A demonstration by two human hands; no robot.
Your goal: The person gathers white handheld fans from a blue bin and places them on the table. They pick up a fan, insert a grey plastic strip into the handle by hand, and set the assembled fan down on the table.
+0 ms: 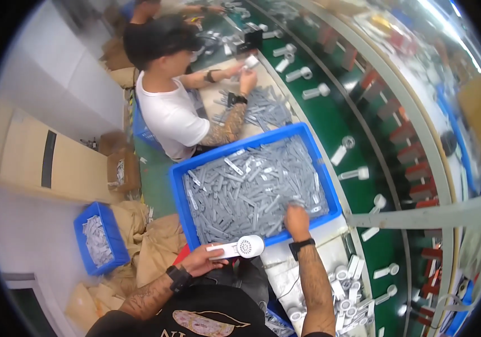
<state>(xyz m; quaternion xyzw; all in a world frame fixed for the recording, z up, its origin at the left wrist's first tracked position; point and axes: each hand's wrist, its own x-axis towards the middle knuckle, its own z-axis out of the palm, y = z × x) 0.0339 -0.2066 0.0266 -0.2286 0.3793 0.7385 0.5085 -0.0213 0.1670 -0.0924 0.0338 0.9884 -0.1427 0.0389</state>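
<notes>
Bright overhead light, glare at upper right; fisheye bending at rim, edges perhaps slightly blurred

A white handheld fan (235,247) lies before a blue crate (180,197) of grey strips (252,191) by a green conveyor belt (330,121).

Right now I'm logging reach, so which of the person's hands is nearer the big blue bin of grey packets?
Right. The right hand is inside the blue bin, fingers on the grey packets. The left hand sits below its near rim, holding a white handheld fan.
</notes>
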